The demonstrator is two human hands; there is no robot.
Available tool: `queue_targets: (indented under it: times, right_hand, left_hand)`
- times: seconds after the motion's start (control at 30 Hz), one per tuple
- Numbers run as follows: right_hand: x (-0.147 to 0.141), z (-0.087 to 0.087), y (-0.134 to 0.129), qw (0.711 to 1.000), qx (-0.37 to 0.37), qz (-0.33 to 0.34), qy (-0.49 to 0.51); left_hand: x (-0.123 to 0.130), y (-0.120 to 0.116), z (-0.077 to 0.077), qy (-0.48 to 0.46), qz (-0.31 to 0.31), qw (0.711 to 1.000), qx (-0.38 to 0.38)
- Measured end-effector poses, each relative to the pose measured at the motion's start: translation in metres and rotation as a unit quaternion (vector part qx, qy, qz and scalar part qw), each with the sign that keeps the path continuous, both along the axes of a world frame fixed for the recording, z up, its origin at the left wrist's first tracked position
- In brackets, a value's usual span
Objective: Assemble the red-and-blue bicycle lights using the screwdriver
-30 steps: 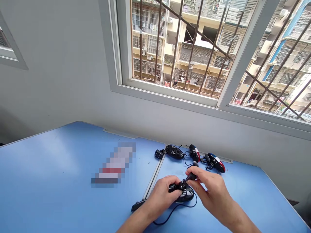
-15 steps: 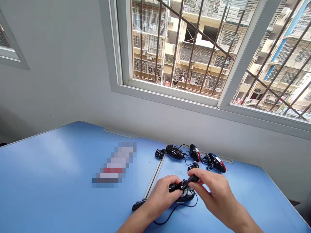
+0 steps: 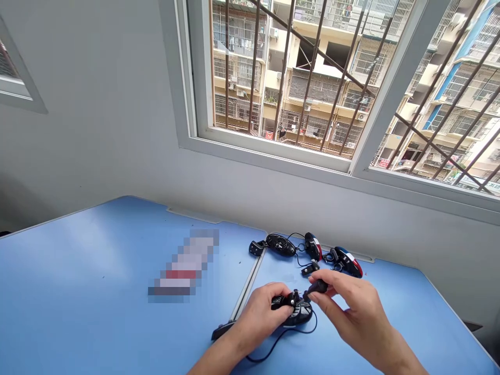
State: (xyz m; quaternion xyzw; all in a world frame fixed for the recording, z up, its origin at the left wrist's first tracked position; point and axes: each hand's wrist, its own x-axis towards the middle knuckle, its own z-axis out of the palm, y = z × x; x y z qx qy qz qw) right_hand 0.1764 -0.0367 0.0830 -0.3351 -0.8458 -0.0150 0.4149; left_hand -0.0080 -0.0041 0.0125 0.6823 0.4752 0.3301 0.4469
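My left hand (image 3: 263, 308) is closed around a black oval bike horn (image 3: 302, 314) with a clamp bracket, holding it on the blue table. A small screw head shows on the bracket (image 3: 292, 299), beside my left thumb. A short black screwdriver (image 3: 319, 286) is pinched between the thumb and fingers of my right hand (image 3: 347, 307), its shaft slanting down left toward the bracket. Whether the tip touches the bracket I cannot tell. A thin black cable (image 3: 287, 332) loops from the horn under my left wrist. A dark part (image 3: 223, 329) lies beside that forearm.
Farther back lie other black horns, one (image 3: 281, 245) face-up and two with red, white and blue stripes (image 3: 349, 262), (image 3: 313, 246), plus small black wired switches (image 3: 257, 248). A pixelated patch (image 3: 183, 265) covers something on the left. Behind the table (image 3: 97, 250) stand a wall and barred window.
My right hand has shifted slightly up and right, drawing the screwdriver back from the bracket's screw. The left hand and the horn stay where they were.
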Motion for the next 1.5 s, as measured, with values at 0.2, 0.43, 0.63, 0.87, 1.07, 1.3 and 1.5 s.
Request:
queue_targets:
  times: [0.2,0.43,0.63,0.87,1.07,1.3,1.5]
  right_hand:
    - [0.001,-0.001,0.002,1.000,-0.005,0.000,0.002]
    - [0.000,0.000,0.003,1.000,0.015,-0.004,0.001]
    - [0.002,0.002,0.002,1.000,0.020,-0.010,0.008]
    - [0.004,0.006,0.000,1.000,0.023,-0.016,0.007]
    - [0.006,0.008,-0.001,0.999,0.026,-0.029,0.009]
    - [0.009,0.009,-0.003,0.999,0.017,-0.027,0.014]
    - [0.012,0.018,-0.007,0.998,0.049,-0.032,0.027]
  left_hand:
    - [0.001,0.001,-0.001,0.002,0.001,1.000,0.003]
    - [0.002,0.000,0.003,0.005,0.012,1.000,-0.005]
    - [0.003,0.000,0.005,0.019,0.012,1.000,0.002]
    - [0.002,-0.001,0.009,0.056,0.008,0.998,0.004]
    - [-0.001,-0.003,0.011,0.051,-0.040,0.998,-0.010]
    - [-0.003,-0.003,0.011,0.067,-0.065,0.996,0.011]
    - [-0.004,-0.002,0.010,0.055,-0.077,0.995,0.022]
